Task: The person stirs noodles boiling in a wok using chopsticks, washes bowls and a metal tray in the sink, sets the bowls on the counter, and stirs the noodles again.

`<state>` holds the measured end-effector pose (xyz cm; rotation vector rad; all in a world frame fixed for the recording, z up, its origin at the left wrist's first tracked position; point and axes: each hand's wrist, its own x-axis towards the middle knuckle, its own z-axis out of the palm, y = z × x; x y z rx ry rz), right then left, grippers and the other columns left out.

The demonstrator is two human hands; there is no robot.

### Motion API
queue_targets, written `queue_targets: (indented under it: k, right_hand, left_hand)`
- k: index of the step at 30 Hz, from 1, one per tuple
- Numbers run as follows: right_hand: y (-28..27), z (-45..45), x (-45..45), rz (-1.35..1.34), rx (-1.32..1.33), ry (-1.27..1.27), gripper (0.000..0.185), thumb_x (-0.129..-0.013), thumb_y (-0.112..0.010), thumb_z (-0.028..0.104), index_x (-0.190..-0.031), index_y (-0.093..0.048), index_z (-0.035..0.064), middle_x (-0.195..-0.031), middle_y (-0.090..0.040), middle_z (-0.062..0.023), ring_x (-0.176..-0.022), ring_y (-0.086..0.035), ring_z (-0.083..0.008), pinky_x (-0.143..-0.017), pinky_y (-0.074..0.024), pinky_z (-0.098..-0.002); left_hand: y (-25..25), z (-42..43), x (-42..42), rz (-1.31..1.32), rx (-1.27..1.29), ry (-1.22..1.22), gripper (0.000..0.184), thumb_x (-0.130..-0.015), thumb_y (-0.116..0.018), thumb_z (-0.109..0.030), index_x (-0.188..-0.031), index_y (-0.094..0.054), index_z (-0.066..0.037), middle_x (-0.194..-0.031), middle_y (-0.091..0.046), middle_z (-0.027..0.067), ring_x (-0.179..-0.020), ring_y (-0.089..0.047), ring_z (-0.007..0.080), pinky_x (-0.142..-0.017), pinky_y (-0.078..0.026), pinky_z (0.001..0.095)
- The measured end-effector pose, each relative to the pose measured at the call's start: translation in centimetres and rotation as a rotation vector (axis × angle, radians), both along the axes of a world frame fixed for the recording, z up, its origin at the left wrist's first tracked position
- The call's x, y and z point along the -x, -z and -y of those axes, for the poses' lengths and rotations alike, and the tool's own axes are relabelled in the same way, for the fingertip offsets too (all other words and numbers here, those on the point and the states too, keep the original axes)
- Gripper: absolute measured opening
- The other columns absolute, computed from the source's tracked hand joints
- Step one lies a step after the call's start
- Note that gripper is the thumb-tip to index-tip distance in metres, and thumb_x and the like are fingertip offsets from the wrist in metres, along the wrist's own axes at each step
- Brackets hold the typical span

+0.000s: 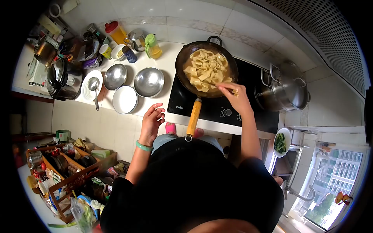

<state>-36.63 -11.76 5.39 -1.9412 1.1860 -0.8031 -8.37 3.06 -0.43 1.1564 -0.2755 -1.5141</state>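
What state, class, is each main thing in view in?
Wok: uncovered, holding wide noodles
Right hand: at wok, fingers bent, hold unclear
Left hand: raised, fingers loosely curled
Large steel bowl: upright, empty
Front white bowl: upright, empty
Metal spoon: resting on white plate
Green-lidded jug: partly filled

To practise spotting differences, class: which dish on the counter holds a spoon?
The white plate, left of the metal bowls: a spoon rests in it; no other dish shows one.

The dark wok (pixel 179 66) holds cream-yellow noodles (pixel 206 70); its handle (pixel 194 118) is honey-brown. Beneath the wok, the cooktop (pixel 248 73) is black. Left of the wok, the jug (pixel 153 47) is topped in lime green, the nearest bowl (pixel 149 82) silver.
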Motion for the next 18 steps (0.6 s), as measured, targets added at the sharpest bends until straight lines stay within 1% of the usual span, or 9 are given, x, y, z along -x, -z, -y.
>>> queue_targets:
  k: [1,3,7,9,11,13,15,17,18]
  right_hand:
    - [-0.4,-0.5,-0.1,0.012,-0.083,-0.088,0.017,-0.084,-0.06,0.011,-0.096,-0.066,0.0003,-0.094,-0.067,-0.0143,-0.087,-0.064,-0.0231,-0.08,-0.0481,-0.0291]
    - [0.1,-0.8,-0.7,-0.064,-0.105,-0.155,0.018,-0.084,-0.06,0.012,-0.095,-0.066,-0.0004,-0.094,-0.067,-0.0147,-0.087,-0.064,-0.0238,-0.08,-0.0476,-0.0291]
    - [5.0,1.0,-1.8,-0.106,0.013,-0.242,0.017,-0.084,-0.058,0.01,-0.095,-0.065,-0.0022,-0.096,-0.066,-0.015,-0.088,-0.063,-0.0283,-0.08,-0.0477,-0.0309]
    - [7.0,2.9,-1.6,-0.083,0.155,-0.22,0.017,-0.084,-0.058,0.008,-0.094,-0.064,-0.0034,-0.097,-0.065,-0.0151,-0.09,-0.062,-0.0294,-0.081,-0.0472,-0.0316]
    - [7.7,4.3,-1.2,-0.058,0.167,-0.199,0.016,-0.083,-0.058,0.007,-0.094,-0.063,-0.0039,-0.097,-0.065,-0.0151,-0.091,-0.062,-0.0293,-0.082,-0.0468,-0.0313]
    - [7.3,5.0,-0.7,-0.038,0.162,-0.072,0.016,-0.083,-0.058,0.006,-0.095,-0.063,-0.0036,-0.097,-0.065,-0.015,-0.091,-0.062,-0.0293,-0.082,-0.0464,-0.0309]
    - [5.7,5.0,0.0,-0.025,0.197,-0.043,0.015,-0.083,-0.059,0.006,-0.094,-0.064,-0.0028,-0.095,-0.066,-0.0149,-0.089,-0.063,-0.0263,-0.08,-0.0473,-0.0296]
    - [3.1,4.1,0.5,0.009,0.087,0.106,0.015,-0.083,-0.06,0.007,-0.093,-0.066,-0.0022,-0.093,-0.066,-0.0149,-0.085,-0.065,-0.0233,-0.077,-0.0487,-0.0282]
    - [2.6,3.8,0.7,0.027,0.107,0.155,0.014,-0.082,-0.061,0.007,-0.092,-0.067,-0.001,-0.09,-0.068,-0.0136,-0.082,-0.065,-0.0189,-0.074,-0.0497,-0.0265]
  left_hand:
    - [0.1,-0.1,0.0,0.003,-0.001,0.002,0.026,-0.087,-0.048,-0.007,-0.112,-0.053,-0.006,-0.087,-0.057,-0.0001,-0.072,-0.052,0.0072,-0.064,-0.042,0.0208]
    - [0.4,-0.3,-0.1,0.004,-0.004,0.003,0.025,-0.087,-0.048,-0.007,-0.112,-0.053,-0.006,-0.086,-0.057,-0.0002,-0.072,-0.052,0.0072,-0.064,-0.042,0.0209]
    - [0.2,-0.3,0.1,0.002,-0.006,0.011,0.025,-0.087,-0.048,-0.007,-0.112,-0.053,-0.006,-0.086,-0.057,-0.0004,-0.072,-0.052,0.0071,-0.064,-0.042,0.0208]
    - [0.0,-0.2,0.2,0.004,0.001,0.009,0.025,-0.087,-0.048,-0.007,-0.112,-0.053,-0.006,-0.086,-0.057,-0.0005,-0.071,-0.051,0.007,-0.065,-0.042,0.0208]
    - [-0.2,-0.1,0.3,-0.013,-0.005,-0.006,0.023,-0.087,-0.048,-0.006,-0.109,-0.054,-0.005,-0.084,-0.058,0.0009,-0.068,-0.051,0.007,-0.063,-0.041,0.0205]
    - [-0.1,-0.1,0.4,-0.009,-0.012,-0.01,0.023,-0.087,-0.048,-0.005,-0.109,-0.054,-0.005,-0.084,-0.058,0.0012,-0.068,-0.051,0.0073,-0.063,-0.042,0.0206]
    - [0.2,-0.1,0.2,-0.008,-0.02,-0.02,0.023,-0.087,-0.048,-0.005,-0.109,-0.054,-0.005,-0.084,-0.058,0.0012,-0.068,-0.051,0.0073,-0.063,-0.041,0.0205]
    - [0.3,-0.3,0.1,-0.008,-0.021,-0.031,0.023,-0.087,-0.048,-0.005,-0.109,-0.054,-0.005,-0.084,-0.058,0.0012,-0.068,-0.051,0.0073,-0.063,-0.041,0.0206]
    - [0.4,-0.4,0.1,-0.009,-0.026,-0.035,0.024,-0.087,-0.048,-0.005,-0.109,-0.054,-0.005,-0.085,-0.058,0.0012,-0.068,-0.051,0.0073,-0.063,-0.041,0.0207]
